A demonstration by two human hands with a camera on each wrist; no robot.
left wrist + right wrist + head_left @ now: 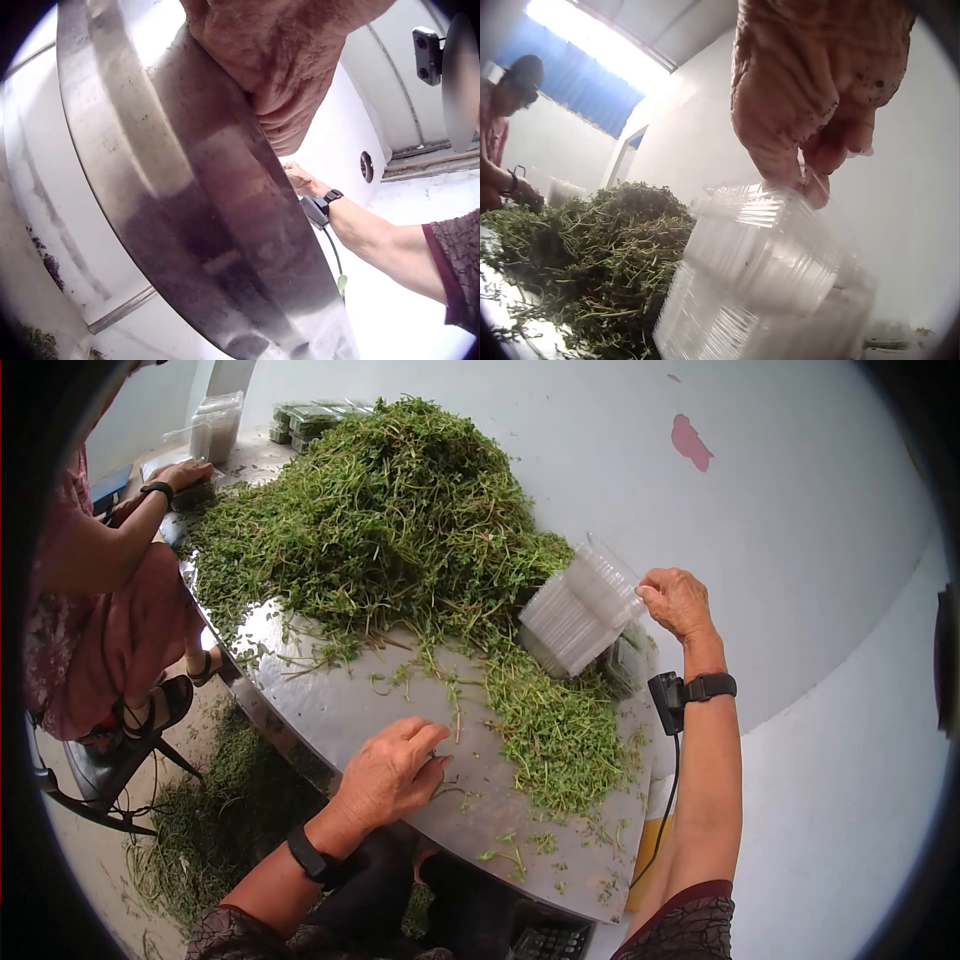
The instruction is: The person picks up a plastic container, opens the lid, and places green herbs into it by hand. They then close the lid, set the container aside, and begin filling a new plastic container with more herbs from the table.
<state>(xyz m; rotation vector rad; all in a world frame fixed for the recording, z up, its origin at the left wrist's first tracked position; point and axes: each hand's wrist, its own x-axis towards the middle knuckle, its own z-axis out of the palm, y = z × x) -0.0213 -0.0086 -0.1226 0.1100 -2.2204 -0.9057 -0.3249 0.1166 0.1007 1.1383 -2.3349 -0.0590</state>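
A stack of clear plastic containers sits at about 2 o'clock from the middle of the head view, tilted on the tabletop just beside a tall pile of greens. The containers are see-through and colourless, nested so closely that their edges make fine parallel ridges. The stack shows 2 blocks meeting along a crease; white glare lies on the plastic, and its inner layers look cloudy.

The hands differ. The right hand, at 3 o'clock from the stack, pinches a thin edge of the plastic between thumb and fingers; dark specks dot its skin. The left hand, at 7 o'clock from the stack, is bent over the near part of the tabletop, thumb close to forefinger; whether it pinches anything I cannot tell.

The greens have leafy tips and pale, tangled stems. A lower heap of greens spreads at 6 o'clock from the stack, with loose sprigs below it. A lidded clear box stands at 4 o'clock, partly hidden by the stack.

Toward 11 o'clock in the head view are filled boxes; at 10, another person's hand; at 8, more greens on the floor.
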